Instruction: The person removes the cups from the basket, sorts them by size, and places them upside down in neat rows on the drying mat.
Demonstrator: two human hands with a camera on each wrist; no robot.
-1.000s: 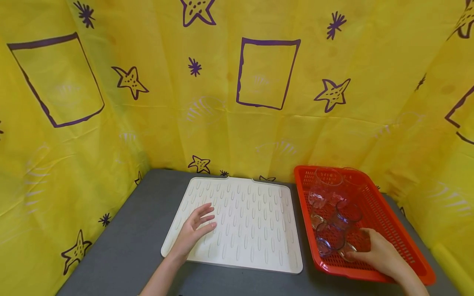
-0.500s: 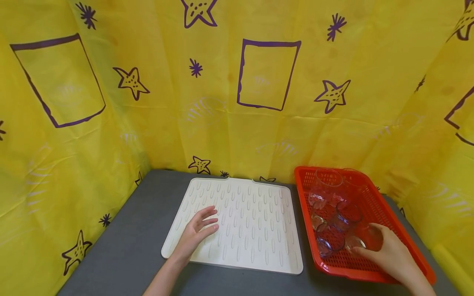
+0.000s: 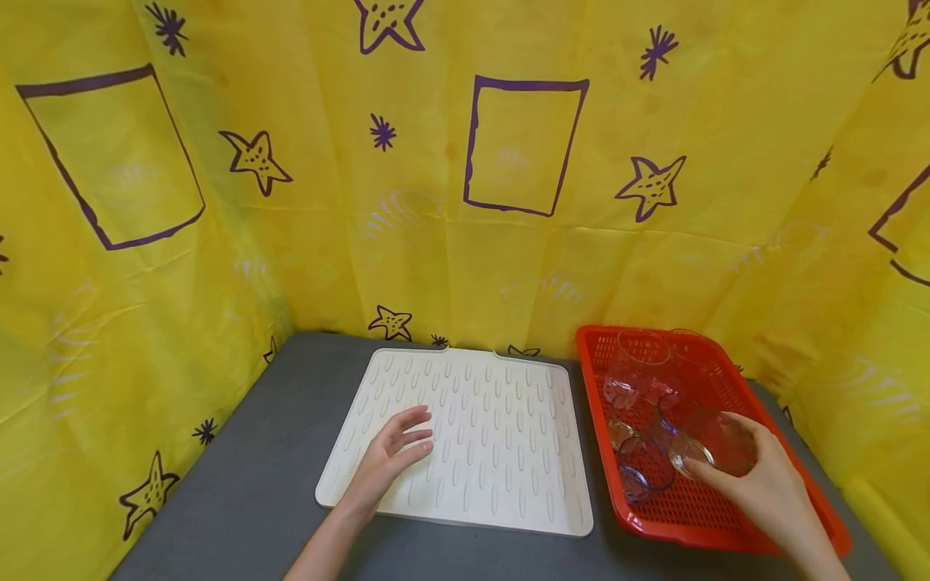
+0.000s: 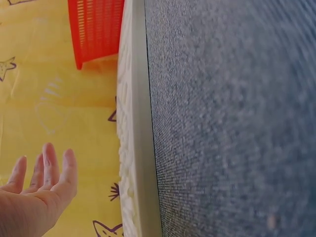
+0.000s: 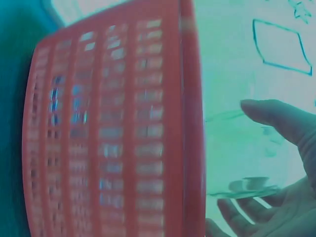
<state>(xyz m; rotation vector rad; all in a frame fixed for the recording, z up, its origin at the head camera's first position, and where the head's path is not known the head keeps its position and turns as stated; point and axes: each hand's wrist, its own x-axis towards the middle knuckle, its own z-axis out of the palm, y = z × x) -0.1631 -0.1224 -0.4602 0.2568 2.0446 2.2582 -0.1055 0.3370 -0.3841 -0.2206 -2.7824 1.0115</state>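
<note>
My right hand (image 3: 777, 492) grips a clear drinking glass (image 3: 730, 444) by its sides, thumb against fingers. The glass is tilted, its base toward the left, above the front of the red basket (image 3: 676, 534). In the right wrist view, this hand (image 5: 291, 202) and the glass (image 5: 247, 153) appear past the basket's rim. Nearby in the basket stand a purplish glass (image 3: 645, 472) and several other clear glasses, with a taller glass (image 3: 643, 363) at the back. My left hand (image 3: 385, 460) hovers over the left part of the white ridged mat (image 3: 501, 452), fingers relaxed, holding nothing.
The mat and basket lie side by side on a dark grey table (image 3: 240, 476). A yellow patterned cloth (image 3: 436, 266) hangs behind and along both sides. The basket's perforated wall (image 5: 108, 128) rises close to my right hand.
My right hand has lifted the glass from the basket's front and tilted it, moving slightly up and away from me. My left hand has drifted a little to the right.
</note>
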